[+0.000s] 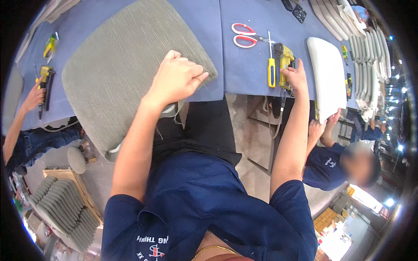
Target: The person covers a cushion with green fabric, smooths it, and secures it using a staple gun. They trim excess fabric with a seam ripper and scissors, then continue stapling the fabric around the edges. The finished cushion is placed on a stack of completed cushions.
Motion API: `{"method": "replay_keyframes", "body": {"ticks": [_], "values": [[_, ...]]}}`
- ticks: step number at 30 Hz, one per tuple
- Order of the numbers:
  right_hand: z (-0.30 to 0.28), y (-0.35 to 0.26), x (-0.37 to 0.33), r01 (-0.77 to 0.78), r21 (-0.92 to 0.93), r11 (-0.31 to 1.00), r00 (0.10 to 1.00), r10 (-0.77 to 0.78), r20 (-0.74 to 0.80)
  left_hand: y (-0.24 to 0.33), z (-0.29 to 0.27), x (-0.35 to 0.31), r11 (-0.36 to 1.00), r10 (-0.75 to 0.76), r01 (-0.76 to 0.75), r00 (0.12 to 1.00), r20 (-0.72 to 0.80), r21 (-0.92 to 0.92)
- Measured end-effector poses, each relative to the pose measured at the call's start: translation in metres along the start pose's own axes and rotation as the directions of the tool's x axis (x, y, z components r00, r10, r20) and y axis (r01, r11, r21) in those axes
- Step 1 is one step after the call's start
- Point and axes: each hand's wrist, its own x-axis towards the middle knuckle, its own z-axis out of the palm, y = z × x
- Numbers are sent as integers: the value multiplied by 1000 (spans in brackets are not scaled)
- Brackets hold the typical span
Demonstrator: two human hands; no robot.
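A large seat cushion (122,56) covered in grey-green woven fabric lies across the table's near edge and over my lap. My left hand (180,76) is closed at its right-hand corner, fingers curled and thumb against the fabric edge. Loose threads hang below that corner. On the right, my right hand (296,77) has its fingers round a yellow and black staple gun (284,54) with a hose below it; one finger points upward. Beside the gun lie a yellow-handled screwdriver (271,71) and red-and-white scissors (245,35).
The table (204,21) has a blue cover. At right, a co-worker's hands (324,126) hold a white cushion (326,74); stacked cushions (365,61) stand beyond. At far left, another person's hand (34,96) holds a staple gun (45,87). Grey cushions (65,211) are stacked at lower left.
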Motion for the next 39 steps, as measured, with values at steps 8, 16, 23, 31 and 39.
{"method": "replay_keyframes", "body": {"ticks": [8,16,23,31,39], "values": [[-10,-72,-128,-197,624,756,976,88,201,-6,14,-8,999,-42,41,998,-55,-21],[97,-127,-259,121,495,860,949,-247,196,-12,12,-19,999,-1,-4,987,-159,-34],[123,-125,-279,322,354,878,918,-381,110,-14,11,-29,1000,-11,8,978,-209,-19],[126,-128,-278,370,274,888,907,-409,99,-17,8,-36,999,-17,10,978,-210,-31],[114,-136,-265,340,194,920,895,-380,232,-16,14,-31,999,-21,13,979,-200,-41]]}}
